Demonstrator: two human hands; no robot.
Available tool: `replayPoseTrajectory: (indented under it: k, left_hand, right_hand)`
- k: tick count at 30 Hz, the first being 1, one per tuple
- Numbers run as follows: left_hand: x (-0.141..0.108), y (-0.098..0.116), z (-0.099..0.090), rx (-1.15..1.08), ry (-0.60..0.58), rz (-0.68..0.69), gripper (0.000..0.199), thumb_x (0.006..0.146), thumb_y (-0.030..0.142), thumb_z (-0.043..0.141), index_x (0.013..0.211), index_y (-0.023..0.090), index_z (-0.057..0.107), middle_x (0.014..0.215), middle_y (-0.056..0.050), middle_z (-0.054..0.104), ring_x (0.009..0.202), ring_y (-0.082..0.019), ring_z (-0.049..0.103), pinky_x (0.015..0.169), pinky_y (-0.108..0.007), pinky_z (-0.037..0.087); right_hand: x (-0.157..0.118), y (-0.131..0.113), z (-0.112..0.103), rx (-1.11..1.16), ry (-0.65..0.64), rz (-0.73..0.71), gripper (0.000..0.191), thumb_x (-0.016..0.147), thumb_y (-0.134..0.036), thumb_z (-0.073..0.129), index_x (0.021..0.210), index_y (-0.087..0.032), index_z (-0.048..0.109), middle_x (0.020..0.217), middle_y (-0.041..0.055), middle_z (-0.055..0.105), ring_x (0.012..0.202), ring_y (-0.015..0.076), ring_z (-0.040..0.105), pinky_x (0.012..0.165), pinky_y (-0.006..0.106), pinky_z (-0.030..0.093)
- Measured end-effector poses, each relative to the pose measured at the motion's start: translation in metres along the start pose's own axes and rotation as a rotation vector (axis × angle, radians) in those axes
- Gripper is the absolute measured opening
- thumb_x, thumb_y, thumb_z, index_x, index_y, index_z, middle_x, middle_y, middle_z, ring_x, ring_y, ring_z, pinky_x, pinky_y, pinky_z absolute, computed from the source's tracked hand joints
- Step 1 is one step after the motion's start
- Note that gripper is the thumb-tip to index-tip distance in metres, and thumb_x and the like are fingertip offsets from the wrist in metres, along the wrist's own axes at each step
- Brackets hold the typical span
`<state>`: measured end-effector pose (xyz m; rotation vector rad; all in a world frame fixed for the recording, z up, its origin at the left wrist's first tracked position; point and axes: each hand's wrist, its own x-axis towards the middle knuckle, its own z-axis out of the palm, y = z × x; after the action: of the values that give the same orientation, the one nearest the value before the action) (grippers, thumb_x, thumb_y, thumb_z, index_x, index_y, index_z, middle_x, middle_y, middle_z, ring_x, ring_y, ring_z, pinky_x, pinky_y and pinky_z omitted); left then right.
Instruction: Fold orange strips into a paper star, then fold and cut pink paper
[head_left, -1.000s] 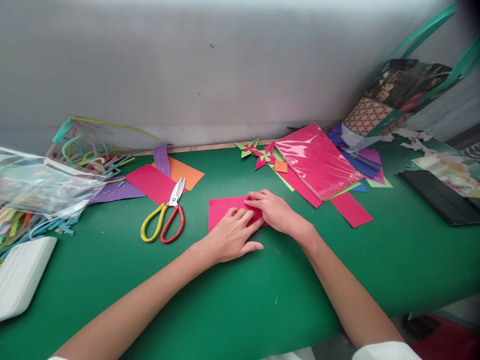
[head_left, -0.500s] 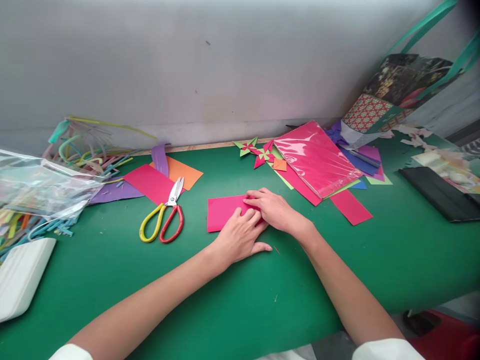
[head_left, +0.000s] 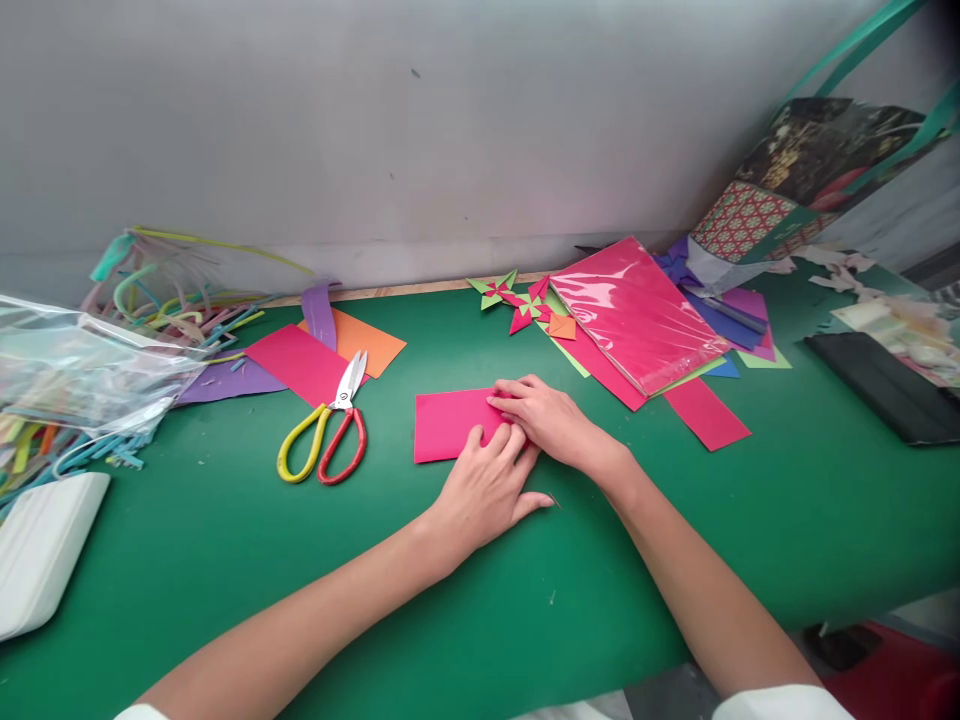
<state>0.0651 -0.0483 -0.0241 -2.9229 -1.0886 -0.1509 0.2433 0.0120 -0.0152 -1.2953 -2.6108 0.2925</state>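
Observation:
A pink rectangle of paper [head_left: 446,425] lies flat on the green table [head_left: 480,620], its right end covered by both hands. My left hand [head_left: 487,485] rests on the paper's lower right part, fingers spread and thumb reaching right over the table. Just above it, my right hand [head_left: 544,415] presses its fingertips on the paper's right part; its fingers lie flat and close together. To the left are scissors [head_left: 343,400] with one yellow and one red handle, blades slightly apart, their tips over another pink sheet [head_left: 292,362].
Plastic-wrapped red paper [head_left: 637,315] and folded paper stars [head_left: 529,305] lie at the back right, beside a patterned bag [head_left: 795,180]. A black case [head_left: 885,390] sits far right. Pipe cleaners [head_left: 165,310], a clear bag [head_left: 82,360] and a white object [head_left: 49,550] are at left.
My left hand has shifted slightly, its thumb now farther right. My right hand stays almost in place on the paper. The view has moved a little.

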Motion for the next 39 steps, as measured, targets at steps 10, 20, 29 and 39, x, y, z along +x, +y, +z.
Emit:
replayPoseTrajectory:
  k: [10,20,29,39]
  left_hand:
    - [-0.047,-0.019,0.010,-0.122,-0.014,-0.058,0.072,0.104,0.061,0.035,0.163,0.020,0.031,0.171,-0.010,0.028,0.159,-0.034,0.021,0.128,-0.057,0.019]
    - [-0.093,-0.034,-0.005,-0.045,-0.050,-0.070,0.066,0.106,0.053,0.040,0.162,0.019,0.035,0.170,-0.012,0.028,0.157,-0.032,0.030,0.125,-0.050,0.031]
    - [-0.124,-0.057,-0.015,-0.012,0.130,-0.233,0.047,0.105,0.033,0.050,0.148,0.016,0.052,0.132,-0.011,0.071,0.129,-0.029,0.061,0.121,-0.052,0.038]
    - [-0.065,-0.074,-0.005,-0.076,0.049,0.062,0.066,0.107,0.041,0.044,0.164,0.013,0.027,0.172,-0.011,0.023,0.160,-0.030,0.020,0.128,-0.046,0.029]
  right_hand:
    - [-0.003,0.008,0.026,0.020,0.122,-0.030,0.035,0.106,-0.033,0.051,0.134,-0.022,0.069,0.143,0.0092,0.063,0.112,0.0272,0.056,0.100,0.043,0.050]
    - [-0.004,0.011,0.029,0.022,0.136,-0.036,0.036,0.106,-0.037,0.050,0.132,-0.023,0.070,0.141,0.0082,0.064,0.110,0.0267,0.055,0.102,0.042,0.049]
    - [-0.002,0.012,0.026,0.028,0.144,-0.060,0.034,0.106,-0.037,0.051,0.130,-0.023,0.071,0.139,0.0082,0.066,0.110,0.0267,0.057,0.100,0.042,0.050]
    - [-0.001,0.015,0.023,0.004,0.179,-0.119,0.032,0.105,-0.032,0.055,0.130,-0.021,0.071,0.136,0.0094,0.068,0.107,0.0276,0.059,0.096,0.045,0.055]
